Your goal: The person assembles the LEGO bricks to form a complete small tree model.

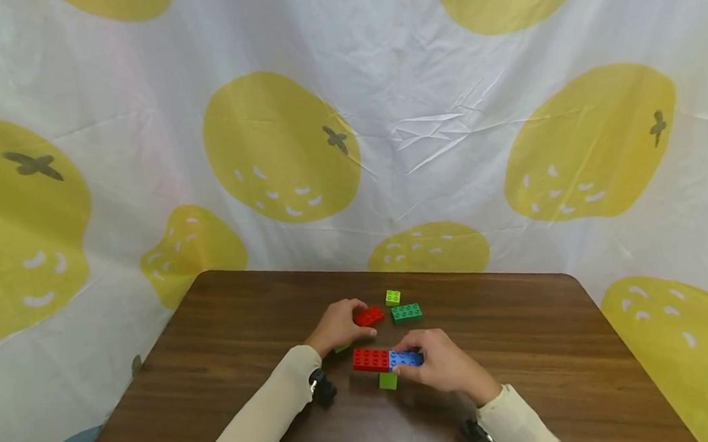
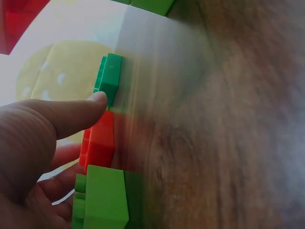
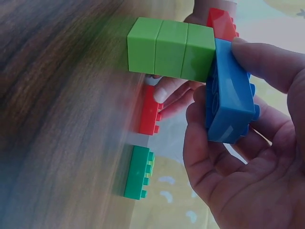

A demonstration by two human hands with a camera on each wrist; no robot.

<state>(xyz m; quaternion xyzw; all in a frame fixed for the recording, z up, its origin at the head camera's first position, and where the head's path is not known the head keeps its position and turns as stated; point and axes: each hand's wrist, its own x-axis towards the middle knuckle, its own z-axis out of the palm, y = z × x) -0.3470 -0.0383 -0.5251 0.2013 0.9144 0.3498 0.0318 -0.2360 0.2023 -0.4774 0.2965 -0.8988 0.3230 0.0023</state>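
Observation:
In the right wrist view, my right hand (image 1: 440, 359) pinches a blue brick (image 3: 233, 95) between thumb and fingers. The blue brick sits end to end with a red brick (image 1: 371, 360), both joined on top of a stack of three light green bricks (image 3: 170, 47). My left hand (image 1: 339, 325) is at a second, loose red brick (image 1: 369, 316) on the table. Its thumb is stretched out on the near side, its fingers at the far side. A loose light green brick (image 2: 106, 196) lies close by this hand, mostly hidden from the head view.
Beyond the hands, a dark green brick (image 1: 406, 312) and a small yellow-green brick (image 1: 392, 298) rest on the brown wooden table (image 1: 506, 320). A white curtain (image 1: 410, 143) with yellow fruit prints hangs behind the table's far edge.

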